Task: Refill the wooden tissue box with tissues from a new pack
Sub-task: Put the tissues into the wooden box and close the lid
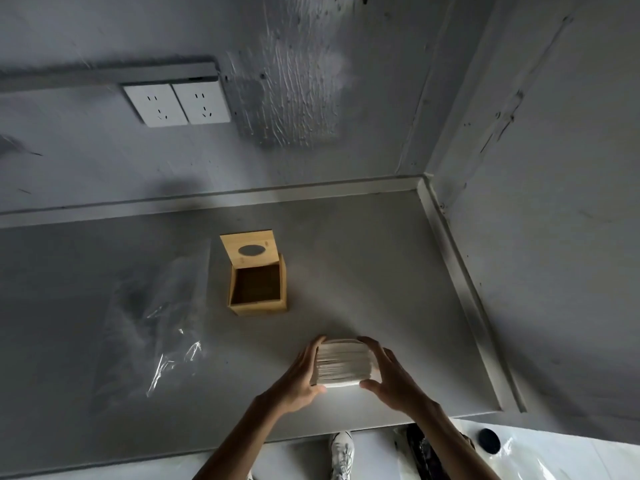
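A square wooden tissue box (258, 304) stands near the middle of the grey table (381, 271). Its lid (251, 250), with an oval slot, is tipped back open, and the inside looks dark and bare. Nearer to me, a white stack of tissues (343, 363) sits low over the table, clasped from both sides. My left hand (301, 379) presses its left face and my right hand (391, 375) presses its right face. The stack lies in front of and a little right of the box, well apart from it.
A crumpled clear plastic wrapper (162, 327) lies on the table to the left of the box. Walls close the table at the back and right, with a double socket (176, 103) on the back wall. Below the front edge are my shoe (341, 452) and a black round object (489, 441).
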A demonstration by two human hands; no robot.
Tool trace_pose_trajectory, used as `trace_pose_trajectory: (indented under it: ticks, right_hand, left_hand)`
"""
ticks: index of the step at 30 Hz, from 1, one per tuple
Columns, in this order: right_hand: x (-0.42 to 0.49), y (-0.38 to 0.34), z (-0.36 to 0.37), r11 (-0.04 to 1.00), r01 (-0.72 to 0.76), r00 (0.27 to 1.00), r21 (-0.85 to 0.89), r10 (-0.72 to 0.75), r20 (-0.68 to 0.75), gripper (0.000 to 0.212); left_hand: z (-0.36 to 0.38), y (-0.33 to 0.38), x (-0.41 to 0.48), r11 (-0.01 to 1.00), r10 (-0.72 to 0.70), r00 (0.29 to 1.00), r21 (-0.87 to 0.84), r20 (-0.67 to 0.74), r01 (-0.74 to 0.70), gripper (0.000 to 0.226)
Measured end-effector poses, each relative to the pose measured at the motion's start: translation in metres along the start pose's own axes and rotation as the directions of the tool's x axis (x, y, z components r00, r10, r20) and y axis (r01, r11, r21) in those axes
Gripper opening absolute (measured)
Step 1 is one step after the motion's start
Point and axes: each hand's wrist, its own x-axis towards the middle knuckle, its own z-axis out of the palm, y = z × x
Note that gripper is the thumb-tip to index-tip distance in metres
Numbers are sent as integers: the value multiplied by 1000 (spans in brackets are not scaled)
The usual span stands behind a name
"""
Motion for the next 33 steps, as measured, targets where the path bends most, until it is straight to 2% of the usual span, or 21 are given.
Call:
trace_pose_trajectory:
  ticks: [3, 5, 9, 11, 13, 14, 15, 18, 21, 25, 27, 30, 33]
  right_hand:
    - [4, 3, -6, 975, -62, 998, 212, 61, 9, 79]
    - [10, 1, -12, 927, -98, 995, 363, 101, 13, 65]
    - [30, -13, -23, 840, -160, 980, 519, 200, -22, 45]
    - [40, -22, -25, 863, -187, 973, 469, 227, -29, 45]
    - [51, -25, -20, 913, -233, 957, 334, 276, -87, 50]
    - [55, -24, -16, 928, -257, 942, 269, 302, -143, 50]
    - [58, -23, -13, 928, -286, 919, 241, 337, -206, 49]
    - [59, -28, -10, 900, -296, 860, 319, 396, -321, 40]
    - [58, -26, -8, 895, -274, 875, 351, 384, -296, 38]
    - [56, -14, -8, 866, -254, 904, 430, 371, -212, 46]
    - [50, -15, -12, 845, -208, 929, 492, 329, -172, 41]
    - [36, -17, -8, 846, -125, 941, 518, 267, -208, 40]
    - [25, -10, 3, 857, -81, 938, 509, 238, -252, 45]
  left_hand:
    - [-13, 12, -1, 968, -99, 991, -224, 93, 117, 93]
    - [-26, 19, 3, 889, -137, 980, -418, 146, 187, 87]
    - [-42, 30, 23, 770, -233, 968, -589, 99, 245, 61]
    - [-40, 35, 38, 779, -317, 947, -554, 57, 294, 48]
    - [-32, 32, 55, 884, -400, 912, -300, -86, 359, 36]
    - [-26, 28, 62, 900, -420, 893, -198, -162, 388, 35]
    - [-21, 26, 65, 894, -442, 870, -184, -220, 408, 35]
    - [-15, 33, 64, 852, -490, 821, -358, -292, 381, 41]
    - [-8, 38, 63, 814, -517, 822, -433, -238, 387, 56]
    - [-7, 34, 62, 785, -536, 815, -484, -218, 387, 54]
    - [-7, 31, 58, 775, -514, 833, -526, -205, 349, 55]
    - [-5, 30, 46, 801, -418, 878, -552, -234, 234, 61]
    - [0, 27, 32, 894, -308, 911, -410, -275, 178, 59]
